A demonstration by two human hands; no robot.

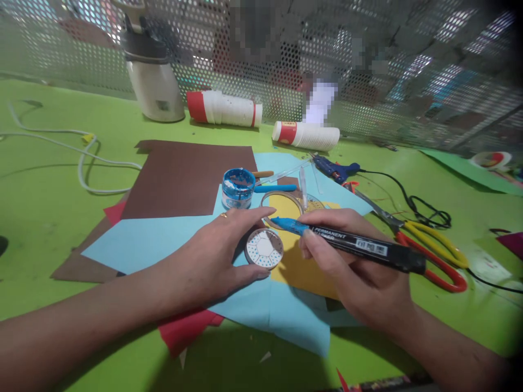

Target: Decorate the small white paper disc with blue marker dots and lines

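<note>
My left hand [208,250] curls around a small round white disc [263,249], its thumb at the lower rim and its index finger stretched out above. The disc carries dark lines forming a many-sided shape, with blue dots between them. In my right hand [363,272] is a black permanent marker [351,242], its tip end coated in blue and pointing left, just above the disc's right side and apart from it. An open jar of blue paint [238,190] stands behind the disc. Yellow paper [302,272] and light blue paper [163,239] lie underneath.
Brown paper [180,179] spreads at the back left. Scissors [433,250] with yellow and red handles and a blue glue gun [337,167] lie to the right. Stacked paper cups [229,109] and a white appliance [155,87] line the back; a white cable [81,163] runs at left.
</note>
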